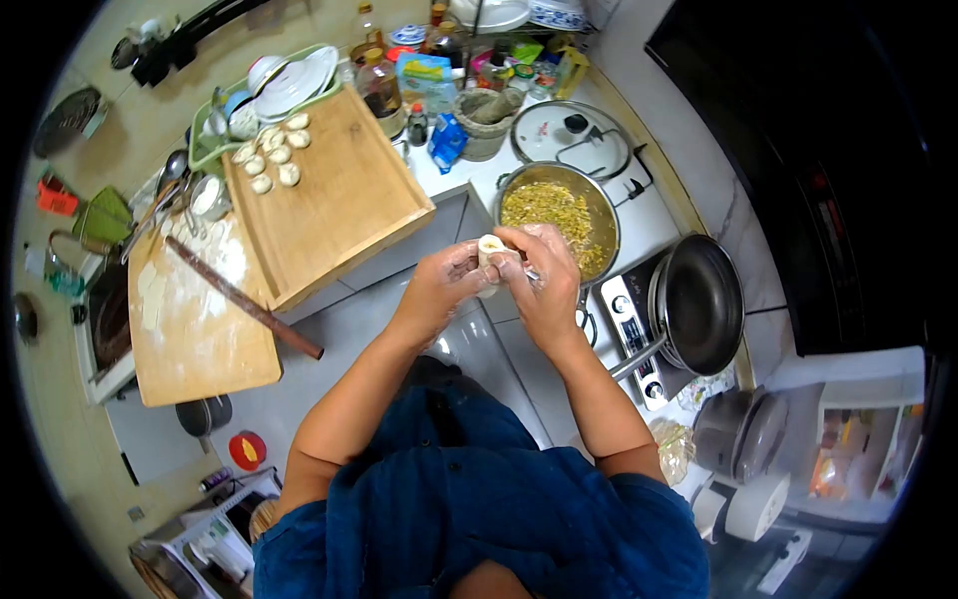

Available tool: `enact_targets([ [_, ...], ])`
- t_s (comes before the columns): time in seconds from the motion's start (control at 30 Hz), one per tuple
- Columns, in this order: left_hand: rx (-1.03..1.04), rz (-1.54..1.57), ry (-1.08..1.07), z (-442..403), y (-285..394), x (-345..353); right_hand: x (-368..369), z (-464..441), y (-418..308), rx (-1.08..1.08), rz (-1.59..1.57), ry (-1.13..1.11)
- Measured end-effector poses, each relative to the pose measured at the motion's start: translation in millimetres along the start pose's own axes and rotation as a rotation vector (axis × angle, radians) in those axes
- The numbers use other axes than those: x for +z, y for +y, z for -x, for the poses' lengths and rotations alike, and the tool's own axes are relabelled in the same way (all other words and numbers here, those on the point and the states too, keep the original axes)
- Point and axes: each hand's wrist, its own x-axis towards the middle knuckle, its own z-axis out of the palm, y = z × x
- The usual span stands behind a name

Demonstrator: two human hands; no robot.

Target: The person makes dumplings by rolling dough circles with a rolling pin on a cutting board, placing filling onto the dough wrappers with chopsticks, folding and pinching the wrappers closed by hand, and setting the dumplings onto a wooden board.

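Between my floury hands, in front of my body, is a pale dumpling, its top still showing a small opening with yellowish filling inside. My left hand grips it from the left, and the fingers of my right hand pinch its edge from the right. Just beyond my right hand stands a metal pan of chopped yellow-green filling. Several finished dumplings sit at the far left end of a wooden tray.
On the left, a floured board carries dough wrappers and a long rolling pin. Bottles, a stone mortar and a glass lid line the back. A black frying pan rests on the stove at right.
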Motion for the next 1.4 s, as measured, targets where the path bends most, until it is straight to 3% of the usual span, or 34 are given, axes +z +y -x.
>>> enact_targets([
  [0.13, 0.016, -0.095, 0.069, 20.2, -5.2, -25.0, 23.1, 1.2, -9.1, -0.11, -0.029, -0.057],
  [0.53, 0.131, -0.388, 0.22, 85.3, 19.2, -101.5, 99.9, -8.3, -77.8, 0.017, -0.289, -0.207],
  [0.67, 0.217, -0.515, 0.284, 108.6, 13.3, -147.0, 142.2, -7.3, -106.4, -0.027, -0.266, -0.293],
  [0.77, 0.16, -0.441, 0.289, 137.4, 27.1, -170.8, 175.6, -3.8, -130.4, -0.146, -0.228, -0.316],
  [0.87, 0.136, -0.106, 0.382, 169.2, 47.3, -190.0, 208.1, 2.1, -156.7, -0.219, -0.178, -0.21],
  [0.97, 0.184, 0.017, 0.571, 192.8, 55.4, -220.5, 238.6, 15.1, -179.4, 0.24, -0.493, -0.235],
  [1.1, 0.303, 0.185, 0.615, 226.6, 64.8, -251.1, 276.0, 36.9, -201.7, 0.493, -0.575, -0.328],
  [1.3, 0.196, 0.222, 0.583, 265.9, 80.2, -285.5, 316.4, 46.2, -237.6, 0.301, -0.577, -0.277],
  [1.4, 0.166, -0.022, 0.629, 280.6, 86.0, -297.1, 321.1, 41.1, -254.5, -0.237, -0.314, -0.247],
])
